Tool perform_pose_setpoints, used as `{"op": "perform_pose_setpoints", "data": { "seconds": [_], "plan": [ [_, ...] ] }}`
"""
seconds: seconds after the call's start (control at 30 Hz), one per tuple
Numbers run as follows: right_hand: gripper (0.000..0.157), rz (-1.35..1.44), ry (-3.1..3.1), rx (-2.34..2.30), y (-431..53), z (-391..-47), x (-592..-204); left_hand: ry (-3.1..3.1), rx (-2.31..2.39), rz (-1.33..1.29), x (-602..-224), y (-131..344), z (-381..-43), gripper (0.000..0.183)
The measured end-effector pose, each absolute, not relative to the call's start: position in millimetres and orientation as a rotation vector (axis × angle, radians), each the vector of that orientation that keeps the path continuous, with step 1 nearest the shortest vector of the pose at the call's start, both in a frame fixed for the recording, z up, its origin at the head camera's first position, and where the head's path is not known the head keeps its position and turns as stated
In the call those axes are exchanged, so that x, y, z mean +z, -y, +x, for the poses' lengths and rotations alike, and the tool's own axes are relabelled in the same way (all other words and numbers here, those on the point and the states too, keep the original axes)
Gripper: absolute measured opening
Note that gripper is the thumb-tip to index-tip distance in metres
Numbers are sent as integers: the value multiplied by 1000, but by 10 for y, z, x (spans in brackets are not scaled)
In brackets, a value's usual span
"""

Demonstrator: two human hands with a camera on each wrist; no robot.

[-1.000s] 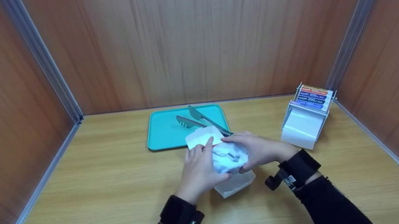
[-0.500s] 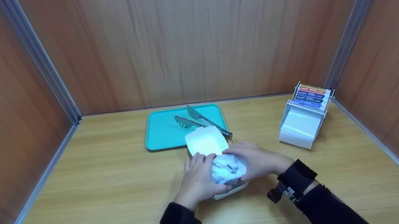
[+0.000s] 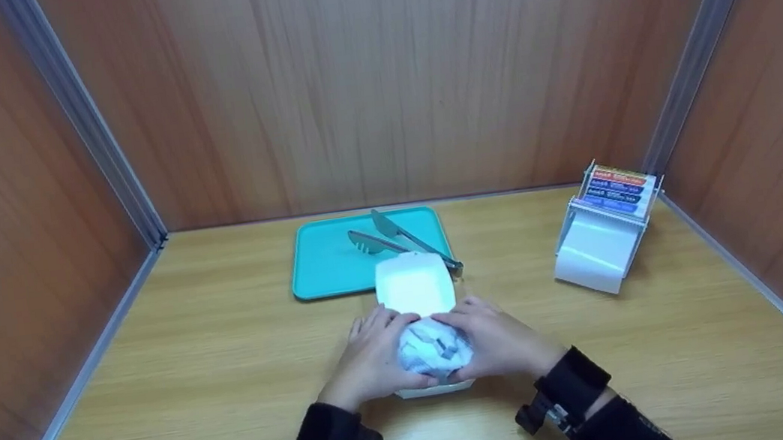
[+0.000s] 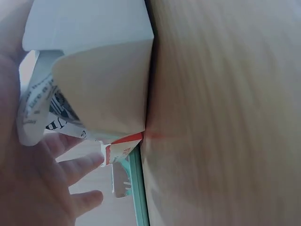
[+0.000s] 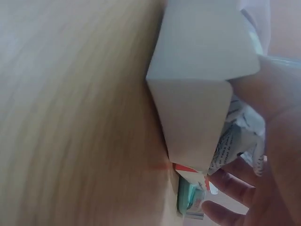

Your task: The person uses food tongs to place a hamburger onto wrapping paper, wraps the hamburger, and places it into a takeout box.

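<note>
A round bundle (image 3: 432,347) wrapped in thin printed paper sits low in an open white cardboard box (image 3: 415,283), whose lid stands raised at the back. My left hand (image 3: 372,362) curves round the bundle's left side, thumb at the front. On the opposite side my right hand (image 3: 498,342) holds it the same way. Crumpled wrapping paper (image 4: 40,106) with black print shows above the box wall (image 4: 106,89) in the left wrist view. The right wrist view shows printed paper (image 5: 240,134) between my hand and the box side (image 5: 190,117). What the paper wraps is hidden.
Behind the box lies a turquoise tray (image 3: 330,273) with metal tongs (image 3: 413,240) on it, their joined end past its right edge. A wire stand (image 3: 607,222) with white sheets and a printed label stands at the right. Wooden walls (image 3: 388,76) enclose the table.
Both hands have lowered the paper-wrapped bundle toward me into the box base and shifted slightly left. The box has turned straighter, and its lid shows more fully.
</note>
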State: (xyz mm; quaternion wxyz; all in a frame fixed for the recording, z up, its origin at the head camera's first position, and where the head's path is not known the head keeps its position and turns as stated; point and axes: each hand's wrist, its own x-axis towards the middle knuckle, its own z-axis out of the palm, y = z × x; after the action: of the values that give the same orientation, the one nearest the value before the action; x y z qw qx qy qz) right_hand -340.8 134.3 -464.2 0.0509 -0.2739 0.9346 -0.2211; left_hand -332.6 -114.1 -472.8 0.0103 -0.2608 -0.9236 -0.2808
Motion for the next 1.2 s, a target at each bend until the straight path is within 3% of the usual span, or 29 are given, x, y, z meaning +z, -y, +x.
{"op": "perform_pose_setpoints", "data": {
  "seconds": [0.17, 0.4, 0.8, 1.2],
  "plan": [
    [98, -816, -2851, -749, -1338, -3398, -4700, 2909, -1049, -800, -4705, 1255, -3296, 99],
    [98, -853, -2740, -888, -1491, -3387, -4604, 2882, -1289, -783, -4713, 1444, -3326, 76],
    [54, -668, -2759, -870, -1526, -3406, -4479, 2990, -1066, -684, -4686, 1363, -3311, 70],
    [55, -668, -2692, -845, -1444, -3413, -4478, 2930, -838, -699, -4636, 1286, -3252, 71]
  ]
}}
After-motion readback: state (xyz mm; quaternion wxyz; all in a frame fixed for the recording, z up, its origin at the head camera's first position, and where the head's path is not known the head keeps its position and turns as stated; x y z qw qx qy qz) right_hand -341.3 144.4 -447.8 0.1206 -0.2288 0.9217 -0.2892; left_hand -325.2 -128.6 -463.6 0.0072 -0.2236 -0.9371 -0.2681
